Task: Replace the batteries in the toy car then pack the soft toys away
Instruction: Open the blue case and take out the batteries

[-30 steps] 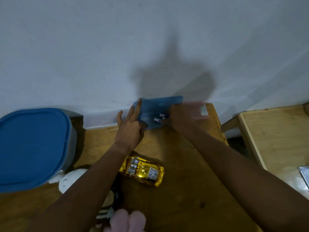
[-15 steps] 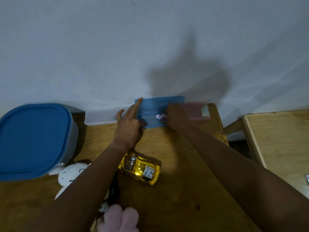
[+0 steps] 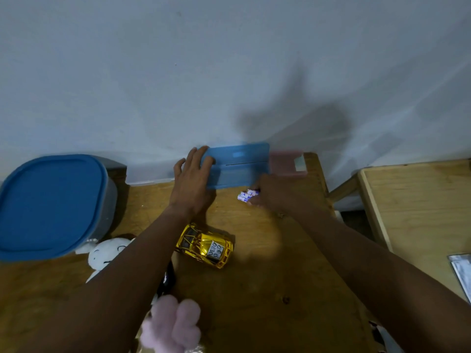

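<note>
Our right hand [image 3: 274, 197] has its fingers clamped on the batteries [image 3: 246, 195] just in front of the blue case [image 3: 237, 165], which the left hand [image 3: 195, 179] steadies, fingers spread flat. The car [image 3: 205, 246] lies nearer us on the desk [image 3: 267, 289] (long axis slanting left to right), down-left of the batteries and close under our left wrist.

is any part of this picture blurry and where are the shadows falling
Head view: the right hand and the pink box behind it are smeared by motion; the left hand and yellow toy car look sharper. A dark shadow of the person falls on the wall; the light is dim and bluish.
</note>
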A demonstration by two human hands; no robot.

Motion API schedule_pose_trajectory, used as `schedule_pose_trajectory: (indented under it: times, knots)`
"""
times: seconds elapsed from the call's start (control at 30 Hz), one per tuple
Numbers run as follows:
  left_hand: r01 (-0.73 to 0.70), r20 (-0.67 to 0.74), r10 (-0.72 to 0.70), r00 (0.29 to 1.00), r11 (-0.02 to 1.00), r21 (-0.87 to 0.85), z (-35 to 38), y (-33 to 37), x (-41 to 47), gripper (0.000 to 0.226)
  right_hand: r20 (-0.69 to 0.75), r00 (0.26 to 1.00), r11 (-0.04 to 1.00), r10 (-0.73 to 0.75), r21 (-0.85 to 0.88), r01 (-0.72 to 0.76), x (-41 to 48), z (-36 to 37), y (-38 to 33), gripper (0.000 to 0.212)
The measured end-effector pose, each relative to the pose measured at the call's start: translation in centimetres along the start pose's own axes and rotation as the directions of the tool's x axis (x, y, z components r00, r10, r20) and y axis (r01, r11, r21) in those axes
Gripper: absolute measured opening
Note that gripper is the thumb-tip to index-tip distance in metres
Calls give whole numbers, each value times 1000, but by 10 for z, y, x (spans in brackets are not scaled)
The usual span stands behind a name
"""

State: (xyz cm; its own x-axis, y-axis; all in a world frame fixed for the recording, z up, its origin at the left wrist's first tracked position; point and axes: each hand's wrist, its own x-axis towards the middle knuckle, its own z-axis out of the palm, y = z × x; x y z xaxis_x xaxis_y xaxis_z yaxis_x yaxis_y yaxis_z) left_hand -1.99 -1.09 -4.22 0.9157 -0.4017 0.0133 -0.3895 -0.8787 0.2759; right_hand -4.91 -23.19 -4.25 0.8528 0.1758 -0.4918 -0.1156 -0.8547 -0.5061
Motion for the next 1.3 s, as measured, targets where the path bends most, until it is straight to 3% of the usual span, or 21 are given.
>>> schedule_pose_trajectory:
  times: [0.1, 0.3, 0.5, 0.7, 0.77, 0.87, 0.9, 1.07, 1.3]
  knots:
    - [5, -26, -5, 1000, 1000, -14, -2, 3, 1, 91, -34, 999, 999, -32, -15, 31, -1, 2, 0, 41]
    - [42, -50, -42, 998, 999, -6, -4, 11, -2, 93, -231, 967, 992, -109, -91, 90, -2, 17, 0, 41]
    - [34, -2, -34, 999, 999, 34, -5, 12, -7, 74, -378, 910, 981, -168, -152, 118, -8, 33, 9, 43]
    - [26, 16, -28, 999, 992, 124, 2, 0, -14, 57, -388, 899, 978, -202, -133, 162, -12, 37, 18, 41]
    - [29, 27, -33, 999, 989, 144, 3, -3, -15, 55, -470, 846, 966, -252, -174, 191, -18, 33, 19, 33]
    - [34, 45, -42, 998, 985, 167, 4, -6, -15, 55, -649, 705, 958, -286, -215, 191, -18, 23, 19, 26]
    - [35, 50, -45, 998, 984, 177, 4, -6, -14, 54, -665, 695, 962, -271, -208, 176, -15, 19, 19, 26]
    - [68, 33, -76, 997, 979, 193, 6, -5, -8, 45, -560, 777, 952, -286, -257, 166, 3, 10, 23, 15]
    - [162, 21, -167, 986, 975, 150, 12, 5, 0, 36, -541, 763, 908, -352, -394, 140, 2, 9, 21, 29]
